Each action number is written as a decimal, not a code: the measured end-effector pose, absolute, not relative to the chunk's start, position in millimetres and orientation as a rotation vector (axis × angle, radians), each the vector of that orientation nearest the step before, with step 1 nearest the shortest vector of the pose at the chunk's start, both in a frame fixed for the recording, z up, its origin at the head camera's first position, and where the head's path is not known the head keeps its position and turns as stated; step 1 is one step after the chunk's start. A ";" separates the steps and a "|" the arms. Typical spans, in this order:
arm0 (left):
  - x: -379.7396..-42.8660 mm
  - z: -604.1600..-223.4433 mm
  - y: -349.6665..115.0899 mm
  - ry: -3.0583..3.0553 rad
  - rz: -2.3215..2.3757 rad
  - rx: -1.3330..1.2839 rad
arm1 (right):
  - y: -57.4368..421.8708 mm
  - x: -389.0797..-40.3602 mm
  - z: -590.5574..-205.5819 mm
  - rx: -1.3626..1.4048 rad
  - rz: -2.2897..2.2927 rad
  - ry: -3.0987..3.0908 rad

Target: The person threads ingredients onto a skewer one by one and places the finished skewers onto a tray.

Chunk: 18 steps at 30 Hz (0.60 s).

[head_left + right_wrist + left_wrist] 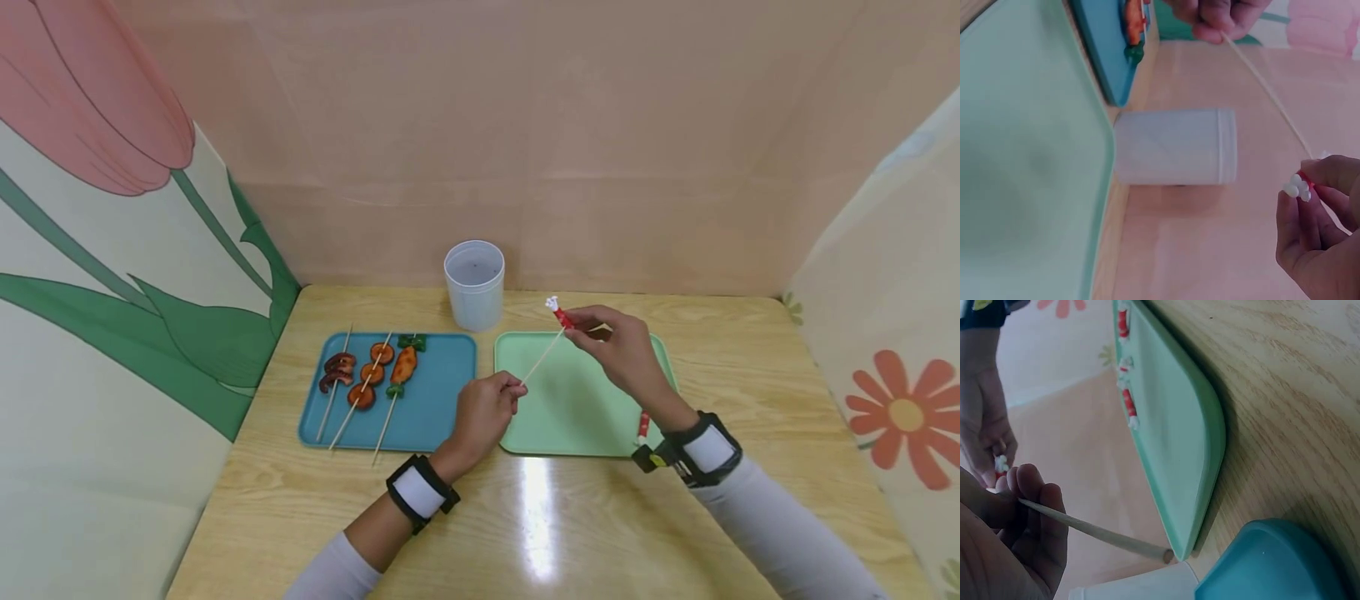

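Note:
My left hand point(486, 410) pinches a thin wooden skewer point(543, 357) near one end, over the left side of the green tray point(577, 400). The skewer slants up to the right, and its far end meets a red roll with white knobby ends point(560, 315). The thumb and fingertips of my right hand point(626, 346) pinch this roll above the tray's back edge. White knobs point(1297, 187) stick out between those fingers in the right wrist view. More red rolls point(1129, 403) lie along the tray's far side in the left wrist view.
Left of the green tray is a blue tray point(442, 392) with loaded skewers: brown curled pieces point(339, 372), round brown slices point(372, 375), and an orange-brown piece point(404, 365) between green ones. Behind the trays stands a white cup point(476, 292), near the back wall.

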<state>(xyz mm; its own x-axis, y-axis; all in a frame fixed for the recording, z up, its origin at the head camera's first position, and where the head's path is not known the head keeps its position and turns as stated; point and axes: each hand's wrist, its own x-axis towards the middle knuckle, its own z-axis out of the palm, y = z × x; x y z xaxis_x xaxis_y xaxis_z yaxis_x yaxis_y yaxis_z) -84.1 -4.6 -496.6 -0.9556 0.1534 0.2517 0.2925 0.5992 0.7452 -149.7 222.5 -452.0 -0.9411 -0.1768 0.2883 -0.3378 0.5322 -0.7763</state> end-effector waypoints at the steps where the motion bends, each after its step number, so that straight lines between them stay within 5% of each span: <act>1: -84.6 -496.9 -4.9 -2.665 -1.277 -0.368 | 221.2 -148.7 -450.7 0.447 1.360 -2.588; 18: -90.6 -493.1 0.8 -2.614 -1.243 -0.379 | 215.9 -144.1 -443.6 0.451 1.433 -2.470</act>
